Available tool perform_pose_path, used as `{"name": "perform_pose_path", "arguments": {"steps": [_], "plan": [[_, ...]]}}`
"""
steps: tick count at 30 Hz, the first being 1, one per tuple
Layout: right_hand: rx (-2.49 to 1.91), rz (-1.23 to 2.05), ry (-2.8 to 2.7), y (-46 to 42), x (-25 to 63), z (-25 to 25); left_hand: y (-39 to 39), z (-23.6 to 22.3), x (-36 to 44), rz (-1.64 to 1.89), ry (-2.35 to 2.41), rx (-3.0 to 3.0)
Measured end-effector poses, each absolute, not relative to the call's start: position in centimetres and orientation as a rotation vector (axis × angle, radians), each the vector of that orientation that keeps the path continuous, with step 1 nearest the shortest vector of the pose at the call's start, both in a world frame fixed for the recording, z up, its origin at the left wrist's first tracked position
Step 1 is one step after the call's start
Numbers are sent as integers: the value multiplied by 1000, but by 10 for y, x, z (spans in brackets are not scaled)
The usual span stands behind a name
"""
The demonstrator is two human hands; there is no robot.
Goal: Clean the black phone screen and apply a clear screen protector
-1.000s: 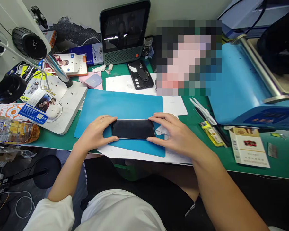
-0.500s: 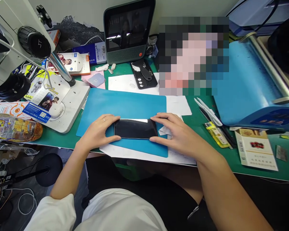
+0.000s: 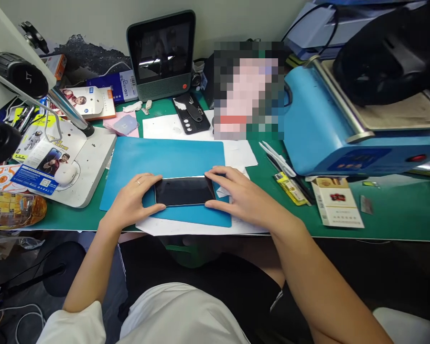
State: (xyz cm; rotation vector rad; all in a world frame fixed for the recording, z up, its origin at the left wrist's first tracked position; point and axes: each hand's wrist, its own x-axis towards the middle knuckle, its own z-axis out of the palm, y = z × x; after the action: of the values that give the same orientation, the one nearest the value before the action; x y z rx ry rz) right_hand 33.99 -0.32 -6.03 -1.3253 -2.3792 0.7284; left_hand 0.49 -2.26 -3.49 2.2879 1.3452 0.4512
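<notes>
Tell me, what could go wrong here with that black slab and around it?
The glossy black rectangular panel may get smudged or slip: the bare left hand and right hand hold only its ends. The clear plastic bottle, lying near the front edge of the green desk, could roll off.

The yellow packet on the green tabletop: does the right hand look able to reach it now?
Probably yes: the yellow packet lies off to the right of the right hand, with nothing tall between, but that hand would first have to release the smartphone.
</notes>
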Motion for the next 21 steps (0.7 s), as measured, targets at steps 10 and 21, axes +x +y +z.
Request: {"name": "perform_pose_path", "arguments": {"steps": [10, 21], "plan": [[-1475, 373, -2069, -25, 349, -49, -21, -37, 3, 451, 1360, 2320], [-1448, 424, -2065, -20, 342, -61, -23, -37, 3, 446, 1328, 2342]]}}
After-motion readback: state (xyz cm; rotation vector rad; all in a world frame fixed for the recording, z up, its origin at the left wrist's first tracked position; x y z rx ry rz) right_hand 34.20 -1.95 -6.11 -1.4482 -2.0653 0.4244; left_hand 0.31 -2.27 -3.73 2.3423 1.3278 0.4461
